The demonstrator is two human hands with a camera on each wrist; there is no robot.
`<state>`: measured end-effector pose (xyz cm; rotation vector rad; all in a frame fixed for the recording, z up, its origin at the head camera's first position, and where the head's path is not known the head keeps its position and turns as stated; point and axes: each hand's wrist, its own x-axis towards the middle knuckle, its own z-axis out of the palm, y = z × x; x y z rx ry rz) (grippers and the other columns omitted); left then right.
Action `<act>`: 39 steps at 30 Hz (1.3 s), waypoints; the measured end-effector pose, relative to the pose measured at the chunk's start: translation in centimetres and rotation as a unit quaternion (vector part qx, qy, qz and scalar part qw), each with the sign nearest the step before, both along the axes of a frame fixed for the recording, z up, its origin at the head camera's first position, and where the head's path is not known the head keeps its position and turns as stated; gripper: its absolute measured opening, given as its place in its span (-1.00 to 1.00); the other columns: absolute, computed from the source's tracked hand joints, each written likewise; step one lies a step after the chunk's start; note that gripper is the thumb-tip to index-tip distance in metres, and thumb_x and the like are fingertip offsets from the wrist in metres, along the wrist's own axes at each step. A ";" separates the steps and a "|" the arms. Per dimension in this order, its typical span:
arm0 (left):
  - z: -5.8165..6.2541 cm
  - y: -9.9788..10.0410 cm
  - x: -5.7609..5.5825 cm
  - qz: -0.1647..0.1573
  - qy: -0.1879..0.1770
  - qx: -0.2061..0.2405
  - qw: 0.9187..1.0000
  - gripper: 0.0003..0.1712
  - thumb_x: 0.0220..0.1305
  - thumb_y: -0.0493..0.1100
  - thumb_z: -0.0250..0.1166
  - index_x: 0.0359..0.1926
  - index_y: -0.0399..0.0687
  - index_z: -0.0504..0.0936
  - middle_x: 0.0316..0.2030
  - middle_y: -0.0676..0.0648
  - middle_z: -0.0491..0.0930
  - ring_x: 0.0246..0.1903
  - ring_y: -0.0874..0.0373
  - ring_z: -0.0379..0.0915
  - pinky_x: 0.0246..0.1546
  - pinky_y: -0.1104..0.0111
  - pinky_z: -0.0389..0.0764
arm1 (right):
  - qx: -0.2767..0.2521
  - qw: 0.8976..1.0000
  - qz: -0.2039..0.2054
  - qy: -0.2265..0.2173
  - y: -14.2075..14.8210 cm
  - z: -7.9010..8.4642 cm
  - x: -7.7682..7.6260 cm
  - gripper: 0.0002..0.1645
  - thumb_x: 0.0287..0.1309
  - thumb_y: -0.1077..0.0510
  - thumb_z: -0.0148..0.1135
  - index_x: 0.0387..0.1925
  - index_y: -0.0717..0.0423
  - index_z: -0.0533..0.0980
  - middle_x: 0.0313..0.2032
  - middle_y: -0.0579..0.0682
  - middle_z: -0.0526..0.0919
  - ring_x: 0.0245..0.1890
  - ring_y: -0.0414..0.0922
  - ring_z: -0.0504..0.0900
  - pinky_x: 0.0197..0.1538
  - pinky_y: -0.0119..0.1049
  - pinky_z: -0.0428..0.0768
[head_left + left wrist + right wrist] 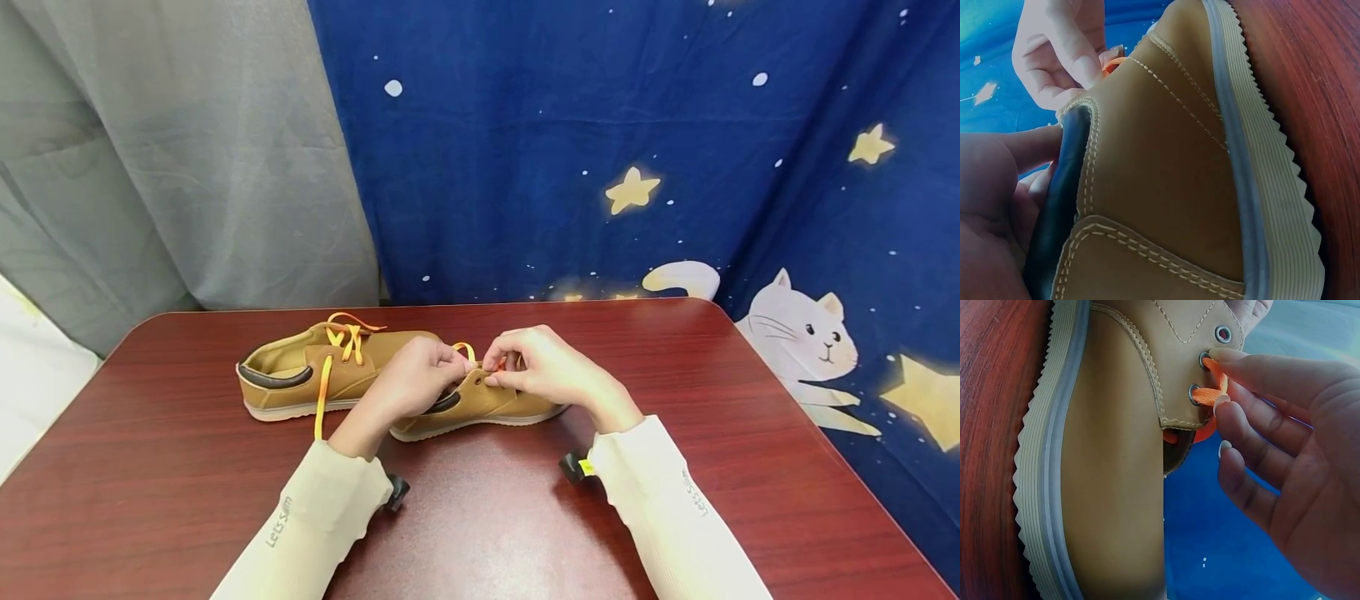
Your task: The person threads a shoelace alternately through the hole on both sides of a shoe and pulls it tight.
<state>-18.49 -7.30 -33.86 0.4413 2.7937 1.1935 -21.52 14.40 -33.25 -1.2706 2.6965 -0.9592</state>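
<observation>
Two tan shoes lie on their soles. The near shoe (498,408) has an orange shoelace (1208,395) through two metal eyelets, while the eyelet nearest the collar has none. My right hand (551,367) pinches that lace at the eyelets between thumb and fingertips. At the shoe's opening, my left hand (416,375) grips the upper edge by the eyelet flap, one finger against the dark padded collar (1060,187); its fingertips are partly hidden behind the flap. A yellow-orange loop of lace (467,348) stands up between the hands.
Behind my left hand is the other tan shoe (285,392), with a crossed yellow-orange lace (348,337) and a loose end (322,396) hanging down its side. Both shoes stand on a reddish-brown table (480,517). Grey (225,167) and blue (525,167) curtains hang beyond its back edge.
</observation>
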 end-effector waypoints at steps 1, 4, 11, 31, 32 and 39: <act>0.0 0.0 0.0 0.001 0.000 -0.001 1.000 -0.69 0.37 -0.14 0.23 -0.53 -0.06 0.70 -0.70 0.14 0.32 -0.57 0.24 0.27 -0.54 0.42 0.23 | 0.000 1.000 0.001 0.000 0.0 0.0 0.0 -0.89 0.10 0.17 0.49 -0.32 -0.01 0.68 -0.40 -0.17 0.71 -0.42 -0.32 0.59 -0.27 -0.42 0.58; 0.0 0.1 0.1 0.002 0.007 -0.023 1.000 -0.61 0.32 -0.16 0.20 -0.69 0.02 0.54 -0.73 0.15 0.24 -0.60 0.24 0.21 -0.56 0.40 0.18 | 0.001 1.000 0.000 -0.002 0.0 -0.1 -0.1 -0.89 0.10 0.18 0.49 -0.32 -0.01 0.68 -0.39 -0.17 0.71 -0.42 -0.32 0.59 -0.27 -0.43 0.58; -0.1 0.5 0.2 0.037 0.009 -0.043 0.998 -0.60 0.31 -0.06 0.21 -0.70 0.10 0.54 -0.70 0.14 0.40 -0.55 0.23 0.35 -0.52 0.37 0.27 | -0.001 1.000 0.000 -0.001 0.0 -0.1 -0.2 -0.88 0.10 0.19 0.49 -0.32 0.00 0.68 -0.40 -0.16 0.71 -0.42 -0.32 0.59 -0.27 -0.41 0.59; 0.0 0.6 0.4 0.049 -0.019 -0.016 0.999 -0.56 0.33 -0.05 0.22 -0.73 0.09 0.53 -0.73 0.14 0.36 -0.57 0.21 0.34 -0.55 0.36 0.25 | 0.000 1.000 0.031 0.004 0.0 0.1 0.1 -0.86 0.05 0.16 0.52 -0.37 -0.04 0.67 -0.48 -0.17 0.61 -0.53 -0.35 0.47 -0.40 -0.45 0.48; 0.1 0.7 0.4 0.053 -0.017 -0.027 0.998 -0.57 0.30 -0.05 0.22 -0.75 0.12 0.50 -0.72 0.15 0.34 -0.56 0.20 0.34 -0.54 0.35 0.26 | 0.001 0.999 0.034 0.007 -0.1 0.1 0.0 -0.86 0.04 0.13 0.54 -0.37 -0.05 0.68 -0.46 -0.17 0.61 -0.51 -0.34 0.47 -0.39 -0.45 0.49; 0.2 0.8 0.5 0.055 -0.022 -0.052 0.997 -0.55 0.27 -0.03 0.23 -0.77 0.14 0.41 -0.70 0.14 0.27 -0.53 0.18 0.32 -0.53 0.32 0.23 | -0.012 0.998 0.031 0.049 -0.6 -0.2 0.0 -0.82 -0.08 0.03 0.62 -0.55 -0.14 0.69 -0.52 -0.28 0.59 -0.47 -0.34 0.48 -0.35 -0.46 0.45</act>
